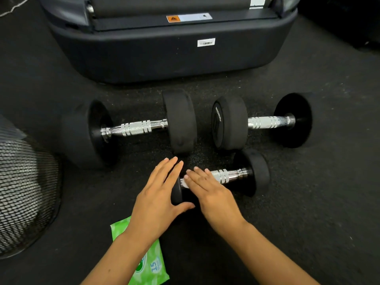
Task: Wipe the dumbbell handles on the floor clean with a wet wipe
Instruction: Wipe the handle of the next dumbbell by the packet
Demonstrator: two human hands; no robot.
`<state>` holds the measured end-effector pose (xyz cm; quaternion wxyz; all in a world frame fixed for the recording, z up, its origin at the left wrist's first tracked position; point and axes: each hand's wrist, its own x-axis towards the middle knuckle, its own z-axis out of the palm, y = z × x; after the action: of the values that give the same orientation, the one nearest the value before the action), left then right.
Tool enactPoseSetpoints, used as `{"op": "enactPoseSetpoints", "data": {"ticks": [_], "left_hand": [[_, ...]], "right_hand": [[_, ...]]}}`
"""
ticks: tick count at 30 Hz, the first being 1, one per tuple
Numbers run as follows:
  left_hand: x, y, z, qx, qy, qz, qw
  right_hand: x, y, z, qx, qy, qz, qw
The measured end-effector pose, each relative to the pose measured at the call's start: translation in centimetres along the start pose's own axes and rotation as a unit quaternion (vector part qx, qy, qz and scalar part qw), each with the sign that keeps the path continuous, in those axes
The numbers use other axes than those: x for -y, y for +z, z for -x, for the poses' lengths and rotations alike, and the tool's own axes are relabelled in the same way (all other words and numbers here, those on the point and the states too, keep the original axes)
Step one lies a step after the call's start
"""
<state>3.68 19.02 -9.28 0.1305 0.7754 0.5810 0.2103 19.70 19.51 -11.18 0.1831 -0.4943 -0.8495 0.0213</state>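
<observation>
Nearest us, the small dumbbell (222, 177) gets wiped.
Heavy, rolls: our left hand (162, 194) spread steadies its head; right hand (209, 192) flat presses wipe (185, 184) on handle.

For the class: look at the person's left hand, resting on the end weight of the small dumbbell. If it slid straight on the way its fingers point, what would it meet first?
Probably the right end weight of the big left dumbbell. The left hand points up and slightly right, with only a strip of bare floor beyond its fingers; depth is hard to judge.
</observation>
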Motion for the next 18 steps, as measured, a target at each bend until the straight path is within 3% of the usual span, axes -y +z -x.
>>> {"op": "enactPoseSetpoints", "data": {"ticks": [4,8,13,18], "left_hand": [[0.0,0.1,0.0,-0.01,0.001,0.003,1.0],[-0.1,-0.1,0.1,0.001,-0.001,-0.004,1.0],[-0.2,-0.2,-0.3,0.013,0.001,-0.024,1.0],[-0.1,-0.2,0.1,0.016,-0.001,-0.028,0.999]], "right_hand": [[0.9,0.7,-1.0,-0.015,0.045,0.008,0.999],[0.2,0.1,0.2,-0.018,-0.006,0.025,1.0],[-0.9,-1.2,-1.0,-0.045,0.084,0.022,0.995],[-2.0,-1.1,1.4,-0.064,0.033,0.016,0.997]]}}
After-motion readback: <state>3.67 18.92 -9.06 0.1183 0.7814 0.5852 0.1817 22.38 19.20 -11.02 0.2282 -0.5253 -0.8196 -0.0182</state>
